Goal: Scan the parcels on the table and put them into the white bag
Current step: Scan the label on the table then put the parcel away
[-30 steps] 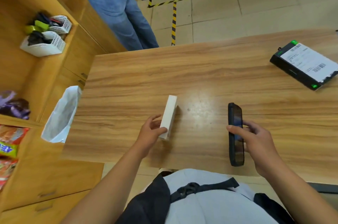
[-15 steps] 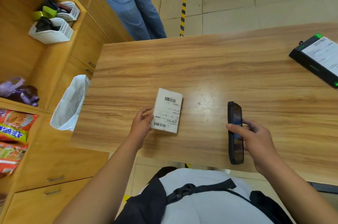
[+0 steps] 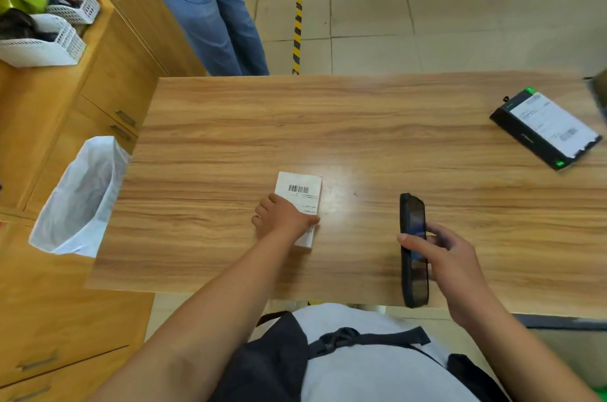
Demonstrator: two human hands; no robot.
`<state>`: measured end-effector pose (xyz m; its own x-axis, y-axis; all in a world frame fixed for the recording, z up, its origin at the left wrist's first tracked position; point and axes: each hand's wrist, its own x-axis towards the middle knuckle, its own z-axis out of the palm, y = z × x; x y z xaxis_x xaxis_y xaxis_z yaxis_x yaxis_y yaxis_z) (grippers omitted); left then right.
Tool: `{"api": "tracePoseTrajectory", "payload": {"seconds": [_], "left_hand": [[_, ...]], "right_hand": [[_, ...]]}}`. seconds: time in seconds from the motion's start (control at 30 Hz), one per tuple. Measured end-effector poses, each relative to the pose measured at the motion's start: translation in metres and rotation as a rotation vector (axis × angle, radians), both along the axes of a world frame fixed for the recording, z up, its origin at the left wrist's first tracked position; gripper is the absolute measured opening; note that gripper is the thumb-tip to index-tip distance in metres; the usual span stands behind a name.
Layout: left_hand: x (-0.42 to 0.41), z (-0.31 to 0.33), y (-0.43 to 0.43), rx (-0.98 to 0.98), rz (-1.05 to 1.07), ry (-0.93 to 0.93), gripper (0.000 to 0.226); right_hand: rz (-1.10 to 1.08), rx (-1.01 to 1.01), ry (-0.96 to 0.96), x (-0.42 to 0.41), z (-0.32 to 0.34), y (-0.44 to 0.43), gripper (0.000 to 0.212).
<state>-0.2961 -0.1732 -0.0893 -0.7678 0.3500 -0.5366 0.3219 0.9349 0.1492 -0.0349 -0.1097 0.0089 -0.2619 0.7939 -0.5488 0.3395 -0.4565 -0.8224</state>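
Note:
A small white parcel lies flat on the wooden table, its barcode label facing up. My left hand rests on the parcel's near half, thumb along its right edge and fingers curled at its left edge. My right hand grips a black handheld scanner above the table's near edge, right of the parcel. A black parcel with a white label and green corners lies at the far right. The white bag hangs open off the table's left end.
Wooden cabinets with drawers stand on the left, with white baskets of items on top. A person in blue jeans stands beyond the table's far left corner. Yellow-black tape marks the tiled floor.
The white parcel went from standing on its edge to lying flat, label up. My left hand moved from its left side onto its near half. The scanner stayed in my right hand.

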Motion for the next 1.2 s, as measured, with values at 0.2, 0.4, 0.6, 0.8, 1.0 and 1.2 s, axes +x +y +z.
{"api": "tracePoseTrajectory", "payload": {"seconds": [0.2, 0.4, 0.6, 0.8, 1.0, 1.2], "left_hand": [[-0.043, 0.008, -0.009, -0.159, -0.879, 0.042, 0.106], [-0.077, 0.019, -0.013, -0.177, -1.491, 0.174, 0.096], [-0.095, 0.016, -0.035, 0.067, -1.162, 0.012, 0.103], [-0.086, -0.018, -0.090, 0.661, 0.083, -0.463, 0.082], [-0.070, -0.033, -0.099, 0.680, 0.056, -0.428, 0.079], [-0.079, -0.035, -0.098, 0.666, -0.072, -0.408, 0.076]], "right_hand": [[-0.030, 0.039, -0.091, -0.012, 0.010, -0.022, 0.059], [-0.065, 0.068, -0.167, -0.034, 0.014, -0.057, 0.067], [0.002, 0.108, -0.260, -0.058, 0.019, -0.086, 0.078], [0.336, 0.129, -0.538, -0.085, 0.046, -0.081, 0.068], [0.885, 0.296, -0.984, -0.117, 0.057, -0.062, 0.055], [1.114, 0.340, -1.185, -0.133, 0.052, -0.061, 0.055]]}}
